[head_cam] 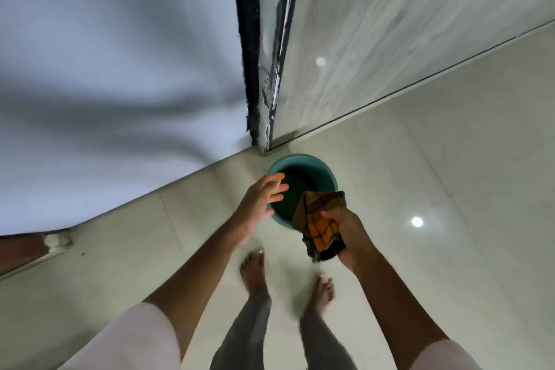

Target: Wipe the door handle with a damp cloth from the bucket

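Observation:
A teal bucket (300, 161) stands on the pale tiled floor at the foot of a dark door frame edge (255, 54). My right hand (345, 231) grips an orange and brown checked cloth (322, 224), held above the bucket's near right rim. My left hand (264, 198) hovers over the bucket's left rim with fingers spread and nothing in it. No door handle is in view. The inside of the bucket is dark, and I cannot tell how much water it holds.
A white wall (105, 84) rises on the left and a pale tiled wall (405, 24) on the right. My bare feet (255, 270) stand just behind the bucket. A brown edge with a white foot (57, 240) shows at far left.

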